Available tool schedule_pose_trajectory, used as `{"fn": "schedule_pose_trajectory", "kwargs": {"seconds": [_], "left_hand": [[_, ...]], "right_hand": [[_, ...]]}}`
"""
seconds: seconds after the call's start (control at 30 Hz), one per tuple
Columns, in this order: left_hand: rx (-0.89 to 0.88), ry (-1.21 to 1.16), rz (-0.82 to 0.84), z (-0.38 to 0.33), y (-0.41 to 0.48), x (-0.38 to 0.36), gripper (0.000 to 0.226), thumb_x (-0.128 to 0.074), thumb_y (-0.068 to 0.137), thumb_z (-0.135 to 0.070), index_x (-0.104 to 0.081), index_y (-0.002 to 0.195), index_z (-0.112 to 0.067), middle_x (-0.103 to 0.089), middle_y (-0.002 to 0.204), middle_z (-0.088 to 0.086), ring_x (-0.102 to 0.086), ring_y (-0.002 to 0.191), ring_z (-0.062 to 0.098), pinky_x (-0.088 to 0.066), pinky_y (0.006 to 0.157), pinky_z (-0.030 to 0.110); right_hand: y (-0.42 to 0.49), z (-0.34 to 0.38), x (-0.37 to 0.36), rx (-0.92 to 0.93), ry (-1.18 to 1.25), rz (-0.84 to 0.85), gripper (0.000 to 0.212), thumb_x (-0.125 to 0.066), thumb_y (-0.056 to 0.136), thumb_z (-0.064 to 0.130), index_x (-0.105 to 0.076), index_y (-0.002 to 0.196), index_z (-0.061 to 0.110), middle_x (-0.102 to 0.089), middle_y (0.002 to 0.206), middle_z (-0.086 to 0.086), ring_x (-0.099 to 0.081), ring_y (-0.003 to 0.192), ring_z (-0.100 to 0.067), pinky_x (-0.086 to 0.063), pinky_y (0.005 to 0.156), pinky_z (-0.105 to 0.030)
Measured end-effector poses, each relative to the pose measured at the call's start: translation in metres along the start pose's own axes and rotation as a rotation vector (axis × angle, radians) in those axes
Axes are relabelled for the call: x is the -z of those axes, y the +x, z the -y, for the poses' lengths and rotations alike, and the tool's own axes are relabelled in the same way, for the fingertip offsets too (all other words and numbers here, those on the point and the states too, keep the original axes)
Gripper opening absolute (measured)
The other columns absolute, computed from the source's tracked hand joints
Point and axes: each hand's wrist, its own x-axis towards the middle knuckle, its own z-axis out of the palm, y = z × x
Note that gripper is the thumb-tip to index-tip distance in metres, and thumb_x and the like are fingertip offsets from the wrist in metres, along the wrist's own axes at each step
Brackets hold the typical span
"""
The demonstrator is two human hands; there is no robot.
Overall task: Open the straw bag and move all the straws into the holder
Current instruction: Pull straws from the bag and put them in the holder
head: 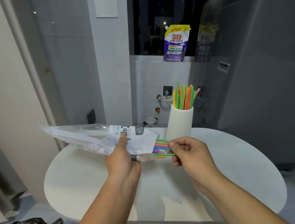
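Bag (99, 139) is opened and gripped by the left hand (124, 160). Remaining straws (161, 147) are pinched by the right hand (189, 152) at its mouth. Holder (179, 123) beyond that hand is partly filled.

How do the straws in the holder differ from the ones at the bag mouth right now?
The straws in the holder stand upright and fanned out; the straws at the bag mouth lie roughly level. The holder ones are free; the bag ones are pinched by the right hand, left hand gripping the bag. Both bunches are multicoloured.

White printed straw bag (99, 135), multicoloured straws (162, 147), cream holder (179, 123), white table (81, 180)
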Motion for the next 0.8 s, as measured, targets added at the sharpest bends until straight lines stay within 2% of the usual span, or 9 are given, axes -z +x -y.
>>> {"fn": "schedule_pose_trajectory", "kwargs": {"seconds": [0.13, 0.23, 0.43, 0.57, 0.63, 0.7, 0.8], "left_hand": [[0.013, -0.017, -0.002, 0.0, 0.003, 0.002, 0.04, -0.067, 0.101, -0.01, -0.062, 0.141, -0.012, -0.077, 0.127, 0.007, -0.076, 0.11, 0.023, -0.063, 0.086, 0.042], [0.017, -0.006, -0.008, 0.0, 0.002, 0.002, 0.04, -0.067, 0.101, -0.009, -0.061, 0.141, -0.013, -0.077, 0.127, 0.007, -0.077, 0.108, 0.024, -0.066, 0.079, 0.041], [0.022, -0.002, -0.027, -0.005, 0.007, 0.002, 0.041, -0.066, 0.102, -0.009, -0.059, 0.141, -0.013, -0.075, 0.127, 0.007, -0.077, 0.1, 0.023, -0.067, 0.067, 0.041], [0.032, 0.012, -0.02, -0.002, 0.005, 0.002, 0.04, -0.066, 0.102, -0.01, -0.06, 0.141, -0.013, -0.075, 0.128, 0.008, -0.077, 0.098, 0.022, -0.067, 0.07, 0.041], [0.042, 0.011, -0.011, 0.001, 0.006, 0.003, 0.04, -0.065, 0.102, -0.011, -0.06, 0.142, -0.013, -0.075, 0.128, 0.008, -0.077, 0.098, 0.022, -0.066, 0.073, 0.044], [0.05, -0.001, -0.005, 0.002, 0.006, 0.004, 0.041, -0.065, 0.102, -0.011, -0.059, 0.143, -0.012, -0.075, 0.129, 0.009, -0.077, 0.097, 0.023, -0.066, 0.07, 0.045], [0.058, -0.003, 0.015, 0.001, 0.006, 0.002, 0.042, -0.065, 0.103, -0.012, -0.057, 0.145, -0.011, -0.074, 0.13, 0.011, -0.076, 0.106, 0.026, -0.066, 0.073, 0.045]], "right_hand": [[0.002, 0.005, 0.005, 0.017, -0.04, 0.004, 0.008, -0.066, 0.094, 0.013, -0.072, 0.092, 0.009, -0.072, 0.074, -0.008, -0.057, 0.047, -0.009, -0.05, 0.048, -0.025], [0.004, 0.007, 0.008, 0.047, -0.132, 0.033, 0.008, -0.066, 0.094, 0.015, -0.071, 0.091, 0.01, -0.073, 0.078, -0.012, -0.057, 0.046, -0.006, -0.049, 0.046, -0.025], [0.012, 0.01, 0.021, 0.137, -0.153, 0.047, 0.009, -0.066, 0.093, 0.01, -0.069, 0.086, 0.006, -0.066, 0.065, -0.009, -0.054, 0.047, -0.01, -0.048, 0.05, -0.023], [0.014, 0.004, 0.024, 0.114, 0.014, 0.032, 0.01, -0.065, 0.094, 0.01, -0.068, 0.087, 0.003, -0.059, 0.06, -0.011, -0.049, 0.05, -0.017, -0.044, 0.05, -0.03], [0.011, -0.001, 0.018, 0.069, 0.146, 0.059, 0.013, -0.066, 0.093, 0.016, -0.066, 0.092, 0.003, -0.055, 0.059, -0.008, -0.044, 0.048, -0.017, -0.039, 0.047, -0.029], [0.007, -0.006, 0.011, 0.024, 0.231, 0.102, 0.02, -0.068, 0.091, 0.023, -0.066, 0.096, 0.004, -0.053, 0.058, -0.004, -0.041, 0.046, -0.015, -0.034, 0.047, -0.028], [0.005, -0.009, 0.005, -0.023, 0.247, 0.161, 0.02, -0.071, 0.089, 0.026, -0.067, 0.096, 0.008, -0.06, 0.067, -0.003, -0.037, 0.046, -0.014, -0.031, 0.047, -0.027]]}}
